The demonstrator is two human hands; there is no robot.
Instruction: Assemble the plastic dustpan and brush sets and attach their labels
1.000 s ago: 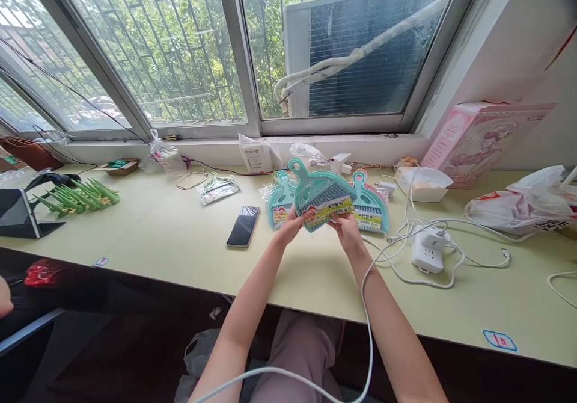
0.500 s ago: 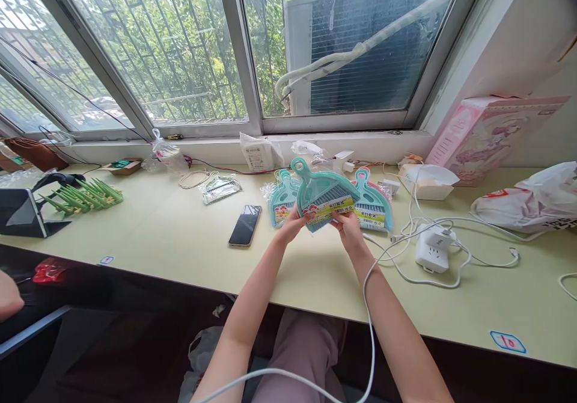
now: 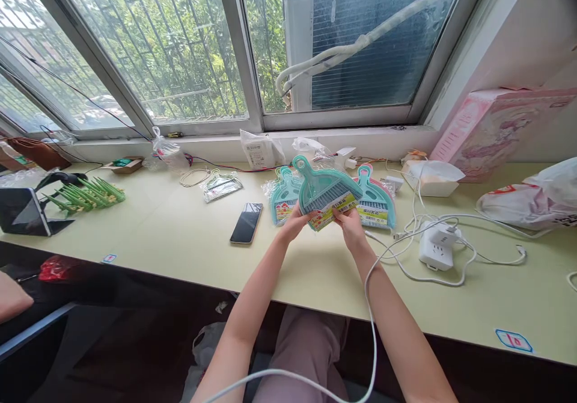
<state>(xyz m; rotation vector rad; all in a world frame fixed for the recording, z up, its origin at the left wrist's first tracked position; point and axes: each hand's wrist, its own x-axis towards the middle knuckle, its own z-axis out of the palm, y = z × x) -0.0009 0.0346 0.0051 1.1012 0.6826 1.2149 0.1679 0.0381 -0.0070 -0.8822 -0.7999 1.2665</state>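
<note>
Both my hands hold a teal dustpan and brush set (image 3: pixel 328 187) up over the table, its round-holed handle pointing away from me. My left hand (image 3: pixel 295 222) is closed on its lower left edge. The fingers of my right hand (image 3: pixel 349 224) pinch the lower right part, by the yellow label strip (image 3: pixel 338 206). Behind it lie two similar sets on the table: a left set (image 3: pixel 283 195) and a right set (image 3: pixel 377 201), which shows a pink rim. The held set partly hides the left one.
A phone (image 3: pixel 246 224) lies left of my hands. On the right are a white power strip (image 3: pixel 436 249), tangled cables, a tissue box (image 3: pixel 435 180) and a plastic bag (image 3: pixel 532 195). Green stalks (image 3: pixel 88 195) and a tablet (image 3: pixel 22 212) lie far left. A white cable crosses my right arm.
The held dustpan set has tilted slightly, and its label strip slants more steeply. Both hands keep their grip. The whole view has shifted a little.
</note>
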